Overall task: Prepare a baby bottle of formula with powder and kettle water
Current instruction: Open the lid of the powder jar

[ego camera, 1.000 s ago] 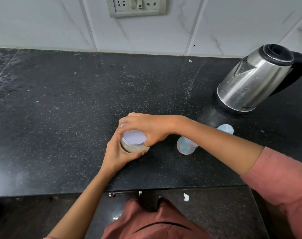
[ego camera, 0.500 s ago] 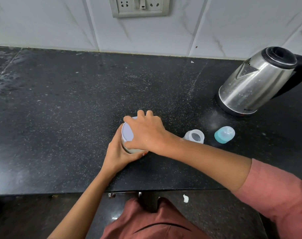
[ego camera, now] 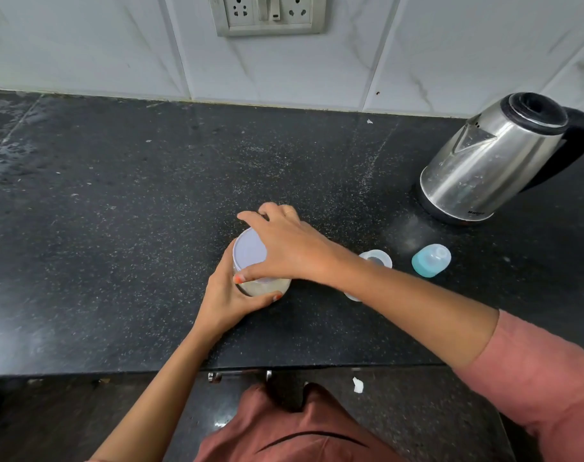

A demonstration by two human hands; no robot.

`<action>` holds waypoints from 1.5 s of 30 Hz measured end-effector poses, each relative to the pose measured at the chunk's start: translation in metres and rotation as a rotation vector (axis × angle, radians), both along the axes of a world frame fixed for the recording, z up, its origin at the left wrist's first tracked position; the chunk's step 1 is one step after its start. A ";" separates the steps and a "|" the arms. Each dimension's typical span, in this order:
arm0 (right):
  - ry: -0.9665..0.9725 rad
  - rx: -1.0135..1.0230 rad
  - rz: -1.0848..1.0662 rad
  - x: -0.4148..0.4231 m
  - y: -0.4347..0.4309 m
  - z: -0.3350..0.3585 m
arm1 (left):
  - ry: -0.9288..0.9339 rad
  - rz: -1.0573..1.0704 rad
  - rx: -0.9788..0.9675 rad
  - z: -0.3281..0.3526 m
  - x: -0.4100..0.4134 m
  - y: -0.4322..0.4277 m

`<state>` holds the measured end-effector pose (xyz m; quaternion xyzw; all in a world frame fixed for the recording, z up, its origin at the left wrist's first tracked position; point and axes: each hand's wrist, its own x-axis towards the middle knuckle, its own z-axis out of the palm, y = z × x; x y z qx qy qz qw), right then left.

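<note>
Left hand (ego camera: 227, 303) is wrapping its fingers around the powder jar (ego camera: 262, 284); right hand (ego camera: 285, 246) is clamping the lid (ego camera: 249, 252); kettle (ego camera: 493, 161) is sitting at two o'clock.

We count two hands, the left hand (ego camera: 229, 296) and the right hand (ego camera: 284, 246), one lidded jar (ego camera: 250, 258), one baby bottle (ego camera: 375, 260), one blue bottle cap (ego camera: 430, 260), one kettle (ego camera: 497, 158) and one wall socket plate (ego camera: 267, 13).

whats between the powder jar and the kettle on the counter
In the head view, the open baby bottle, partly hidden by the right forearm, and the blue bottle cap lie between the powder jar and the kettle.
</note>
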<state>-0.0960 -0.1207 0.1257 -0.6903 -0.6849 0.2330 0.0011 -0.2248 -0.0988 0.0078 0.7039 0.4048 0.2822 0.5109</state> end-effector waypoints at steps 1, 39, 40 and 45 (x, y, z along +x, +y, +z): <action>-0.052 0.032 -0.030 -0.004 -0.002 -0.001 | 0.000 -0.003 0.003 0.001 0.000 -0.001; -0.148 -0.168 0.012 0.080 0.117 -0.084 | -0.029 -0.058 0.043 0.006 0.000 0.003; -0.150 -0.161 0.015 0.081 0.117 -0.085 | -0.028 -0.057 0.045 0.006 0.000 0.003; -0.116 -0.130 0.006 0.086 0.111 -0.081 | -0.021 -0.052 0.059 0.004 0.001 0.003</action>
